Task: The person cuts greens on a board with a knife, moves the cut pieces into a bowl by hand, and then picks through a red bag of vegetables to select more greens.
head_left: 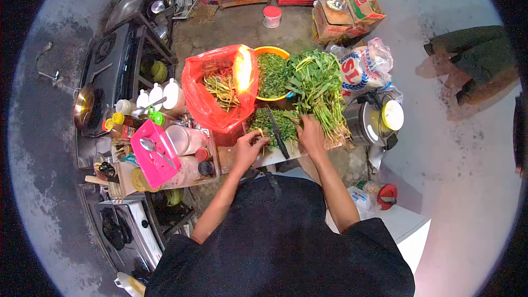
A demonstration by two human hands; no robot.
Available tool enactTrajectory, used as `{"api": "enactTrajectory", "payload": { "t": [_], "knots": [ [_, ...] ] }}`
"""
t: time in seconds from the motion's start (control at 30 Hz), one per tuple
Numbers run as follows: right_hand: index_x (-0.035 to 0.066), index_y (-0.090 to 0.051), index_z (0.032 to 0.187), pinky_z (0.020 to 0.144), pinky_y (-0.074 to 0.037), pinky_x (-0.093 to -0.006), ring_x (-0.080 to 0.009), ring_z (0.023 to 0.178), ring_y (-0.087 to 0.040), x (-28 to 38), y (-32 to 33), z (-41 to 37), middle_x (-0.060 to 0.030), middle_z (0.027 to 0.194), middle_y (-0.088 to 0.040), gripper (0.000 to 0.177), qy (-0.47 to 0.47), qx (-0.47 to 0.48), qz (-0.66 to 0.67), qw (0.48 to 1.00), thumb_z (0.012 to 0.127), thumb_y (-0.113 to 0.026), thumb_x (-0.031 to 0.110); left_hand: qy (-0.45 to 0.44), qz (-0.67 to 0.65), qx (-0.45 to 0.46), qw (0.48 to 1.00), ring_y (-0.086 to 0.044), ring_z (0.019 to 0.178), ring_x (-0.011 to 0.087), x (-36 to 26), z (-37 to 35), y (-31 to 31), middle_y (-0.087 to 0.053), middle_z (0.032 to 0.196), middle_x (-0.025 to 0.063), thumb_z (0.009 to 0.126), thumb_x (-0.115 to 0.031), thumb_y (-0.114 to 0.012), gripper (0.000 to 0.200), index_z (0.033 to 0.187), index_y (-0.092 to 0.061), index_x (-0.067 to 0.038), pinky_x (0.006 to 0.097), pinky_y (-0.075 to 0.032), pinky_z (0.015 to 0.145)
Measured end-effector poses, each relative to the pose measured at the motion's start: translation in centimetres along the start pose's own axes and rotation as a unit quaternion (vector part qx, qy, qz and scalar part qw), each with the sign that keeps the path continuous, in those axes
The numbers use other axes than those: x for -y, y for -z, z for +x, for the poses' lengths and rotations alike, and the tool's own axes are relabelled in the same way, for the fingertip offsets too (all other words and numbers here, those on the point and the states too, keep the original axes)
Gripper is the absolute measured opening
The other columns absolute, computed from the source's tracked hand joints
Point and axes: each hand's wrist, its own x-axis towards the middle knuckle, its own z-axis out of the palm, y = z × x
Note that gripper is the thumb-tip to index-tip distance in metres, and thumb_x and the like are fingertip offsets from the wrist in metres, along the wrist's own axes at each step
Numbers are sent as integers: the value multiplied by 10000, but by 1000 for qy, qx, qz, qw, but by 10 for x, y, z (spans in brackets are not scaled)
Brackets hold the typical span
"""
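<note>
Cut greens (284,122) lie on a white cutting board (271,157), with a black-handled knife (278,135) resting across them. My left hand (251,146) is at the board's left edge, fingers pinched around a small bit of stem. On the other side, my right hand (311,135) touches the greens where the long-stemmed bundle (322,85) begins; its fingers are curled, and what they hold is too small to name. A red plastic bag (203,102) with root ends and stems stands behind my left hand. Behind the board is a yellow-rimmed bowl (273,51) of chopped leaves.
To the left are a pink basket (141,157), bottles and jars. A lidded metal pot (360,124) and a white printed sack (363,66) stand to the right. Stoves line the left wall. Another person's legs (484,58) show at the far right.
</note>
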Motion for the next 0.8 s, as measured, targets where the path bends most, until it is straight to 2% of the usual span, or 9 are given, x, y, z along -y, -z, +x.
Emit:
{"api": "enactTrajectory", "payload": {
  "t": [0.1,0.33,0.4,0.47,0.6,0.7,0.73,0.77,0.8],
  "knots": [
    [22,-697,1033,780,-512,-506,-424,887,-636,-3,-7,5,-211,984,-629,208,4,24,-59,998,880,-659,157,40,-3,-6,999,-685,771,93,10,-3,9,-742,830,62,907,-98,-719,164,1010,-718,29,262,-529,671],
    [49,-751,1002,814,-526,-435,-369,944,-664,23,45,10,-174,1019,-693,247,-36,-15,46,998,886,-692,259,77,-55,-3,996,-687,784,89,-4,-8,11,-733,902,45,969,-125,-669,182,1060,-696,30,233,-524,659],
    [50,-751,1004,809,-526,-431,-364,937,-667,30,51,12,-170,1015,-693,255,-26,-5,83,996,881,-705,268,111,-144,-4,983,-680,799,84,-11,-3,5,-721,911,32,1001,-173,-640,220,1080,-680,28,226,-526,672],
    [47,-743,1029,800,-529,-419,-356,920,-678,37,52,13,-170,999,-699,287,2,34,138,990,862,-740,280,95,-126,2,988,-663,793,72,-21,4,0,-715,906,26,1010,-191,-628,229,1080,-677,21,222,-514,663],
    [44,-732,1057,789,-534,-396,-341,908,-686,85,40,2,-172,989,-708,291,16,57,143,988,855,-752,252,49,-80,18,995,-604,773,41,-39,21,-8,-705,899,11,1025,-236,-611,256,1068,-678,8,217,-474,645],
    [39,-720,1105,793,-540,-374,-332,914,-690,88,30,-10,-171,1018,-717,305,65,86,162,981,863,-743,224,96,-55,-1,994,-581,759,36,-64,30,-4,-708,902,7,1022,-238,-617,262,1062,-680,13,227,-459,648],
    [38,-712,1130,791,-543,-373,-337,897,-692,84,31,-14,-172,1015,-719,312,36,74,216,973,869,-733,207,101,-118,-21,988,-588,768,46,-60,36,-3,-708,905,9,1010,-220,-636,265,1095,-678,28,240,-474,673],
    [36,-704,1156,789,-547,-372,-343,879,-693,79,33,-18,-173,1012,-720,321,4,61,268,961,875,-724,190,51,-104,-58,992,-600,783,58,-60,41,4,-711,906,17,991,-197,-661,255,1115,-688,24,243,-488,698],
    [32,-694,1189,799,-550,-404,-381,858,-697,68,40,-20,-200,1010,-720,349,-111,105,300,942,870,-716,171,7,-43,-48,998,-616,805,68,-54,50,23,-719,913,23,970,-184,-685,247,1112,-702,18,241,-498,730]
  ]
}}
